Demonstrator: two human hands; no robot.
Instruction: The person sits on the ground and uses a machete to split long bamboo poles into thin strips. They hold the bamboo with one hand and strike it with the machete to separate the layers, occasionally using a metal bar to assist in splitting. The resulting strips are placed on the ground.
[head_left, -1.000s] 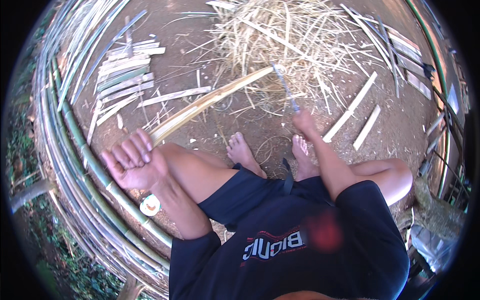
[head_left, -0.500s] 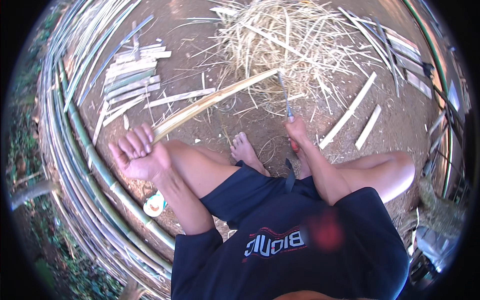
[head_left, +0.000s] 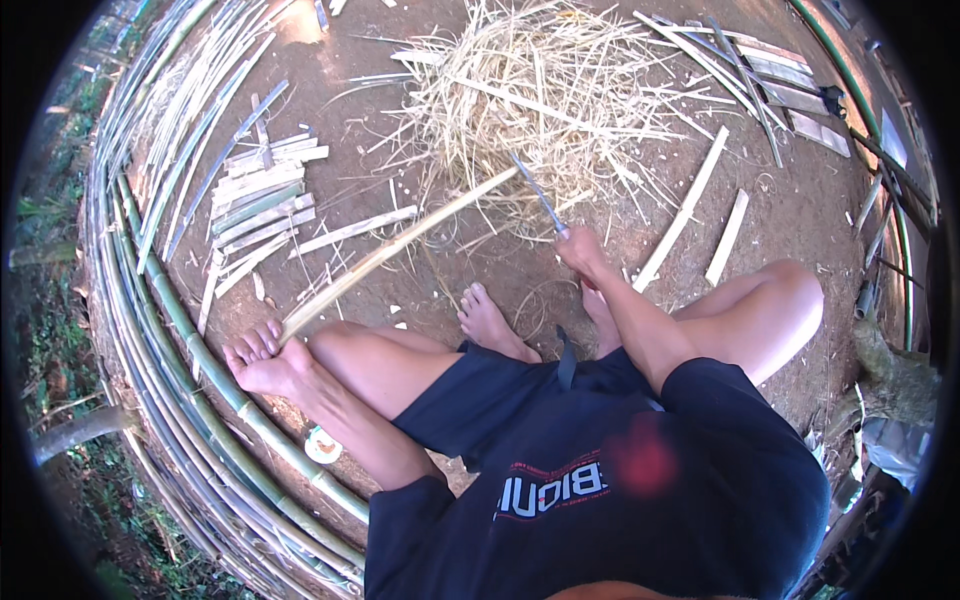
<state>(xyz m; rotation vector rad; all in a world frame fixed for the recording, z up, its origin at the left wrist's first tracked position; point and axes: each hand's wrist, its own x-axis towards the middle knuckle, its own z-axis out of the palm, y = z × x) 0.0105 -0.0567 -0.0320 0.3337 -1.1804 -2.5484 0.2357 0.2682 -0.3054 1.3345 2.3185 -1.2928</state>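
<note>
From the head view, I saw the person's left hand (head_left: 265, 362) closed around the near end of a pale split strip (head_left: 400, 240), which ran out from that fist toward two o'clock. Its far tip lay at the right hand's eleven o'clock. That right hand (head_left: 580, 250) was clamped on the handle of a knife (head_left: 541, 194), the blade pointing to eleven and crossing close by the tip; whether they touched, I couldn't tell. Toward five o'clock, the dark shirt (head_left: 700, 490) carried big white lettering (head_left: 570, 488), upside down, with smaller red lines along it.
</note>
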